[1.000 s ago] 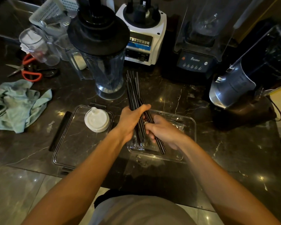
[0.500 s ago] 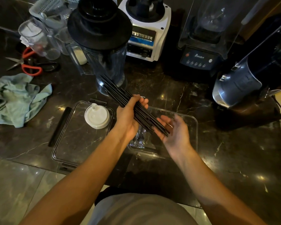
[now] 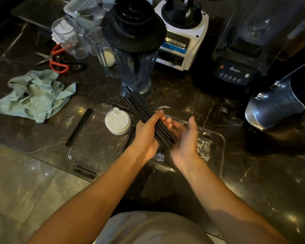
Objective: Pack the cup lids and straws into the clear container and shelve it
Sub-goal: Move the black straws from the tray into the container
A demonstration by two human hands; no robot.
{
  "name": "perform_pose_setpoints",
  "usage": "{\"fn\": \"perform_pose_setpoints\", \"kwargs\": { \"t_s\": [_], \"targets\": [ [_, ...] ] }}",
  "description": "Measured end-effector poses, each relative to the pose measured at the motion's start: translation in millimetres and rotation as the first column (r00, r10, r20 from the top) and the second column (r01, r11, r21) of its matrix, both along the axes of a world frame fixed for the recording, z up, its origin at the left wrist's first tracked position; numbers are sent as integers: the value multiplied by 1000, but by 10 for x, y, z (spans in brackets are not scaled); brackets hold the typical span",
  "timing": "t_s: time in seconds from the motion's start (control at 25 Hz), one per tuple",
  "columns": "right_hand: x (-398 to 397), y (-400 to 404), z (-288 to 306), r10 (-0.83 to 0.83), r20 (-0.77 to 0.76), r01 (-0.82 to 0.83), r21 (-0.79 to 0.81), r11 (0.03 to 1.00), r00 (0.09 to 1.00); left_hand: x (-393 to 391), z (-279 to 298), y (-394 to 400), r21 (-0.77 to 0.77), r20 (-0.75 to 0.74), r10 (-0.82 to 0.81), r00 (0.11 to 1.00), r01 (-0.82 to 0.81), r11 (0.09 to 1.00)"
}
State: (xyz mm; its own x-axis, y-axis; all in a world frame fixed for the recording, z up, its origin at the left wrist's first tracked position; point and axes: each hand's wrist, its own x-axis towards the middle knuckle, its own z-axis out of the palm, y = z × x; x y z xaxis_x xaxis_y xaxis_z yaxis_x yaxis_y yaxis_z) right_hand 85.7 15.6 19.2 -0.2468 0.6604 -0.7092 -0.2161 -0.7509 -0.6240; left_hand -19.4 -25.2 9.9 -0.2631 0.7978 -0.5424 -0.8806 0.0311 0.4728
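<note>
Your left hand [image 3: 145, 136] grips the bundle of black straws [image 3: 144, 111] at its near half, held slanted above the clear container [image 3: 217, 147] on the desk [image 3: 253, 182]. Your right hand [image 3: 187, 136] is cupped, fingers relaxed, against the bundle's near end, clasping nothing. The white cup lids [image 3: 118, 123] sit on the container's lid [image 3: 88, 147], just left. The far ends fan loosely near the blender jug [image 3: 136, 67]; if your grip slackens, straws may slide out, or overhang the container's rim if laid crookedly.
</note>
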Motion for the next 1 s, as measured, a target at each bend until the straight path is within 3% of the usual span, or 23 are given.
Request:
{"fn": "perform_pose_setpoints", "kwargs": {
  "t_s": [0.08,0.2,0.32,0.48,0.64,0.8,0.84,0.96,1.0],
  "targets": [
    [-22,148,32,205,18,-204,187,961,979,-145,13,-149,-28,18,-97,995,98,995],
    [-253,401,73,550,160,-563,402,722,820,-255,64,-464,-106,-17,-272,962,269,957],
    [-679,506,102,699,262,-727,442,526,665,-250,151,-764,-126,-19,-350,937,345,930],
    [-1104,491,6,875,196,-858,379,348,442,-284,149,-1001,-110,2,-389,921,387,916],
    [-1249,318,-85,953,216,-923,365,121,211,-428,55,-1123,-157,51,-289,956,294,943],
    [-1397,228,-51,942,231,-906,400,137,245,-517,-31,-1185,-152,47,-302,952,306,940],
    [-1433,223,-29,941,255,-907,408,102,221,-527,-40,-1185,-146,50,-300,953,304,941],
    [-1531,157,-11,897,442,-901,401,-165,33,-557,-68,-1160,-138,70,-276,958,284,949],
    [-1555,140,-38,870,493,-898,389,-208,12,-562,-77,-1152,-136,72,-273,959,280,950]
  ]
}}
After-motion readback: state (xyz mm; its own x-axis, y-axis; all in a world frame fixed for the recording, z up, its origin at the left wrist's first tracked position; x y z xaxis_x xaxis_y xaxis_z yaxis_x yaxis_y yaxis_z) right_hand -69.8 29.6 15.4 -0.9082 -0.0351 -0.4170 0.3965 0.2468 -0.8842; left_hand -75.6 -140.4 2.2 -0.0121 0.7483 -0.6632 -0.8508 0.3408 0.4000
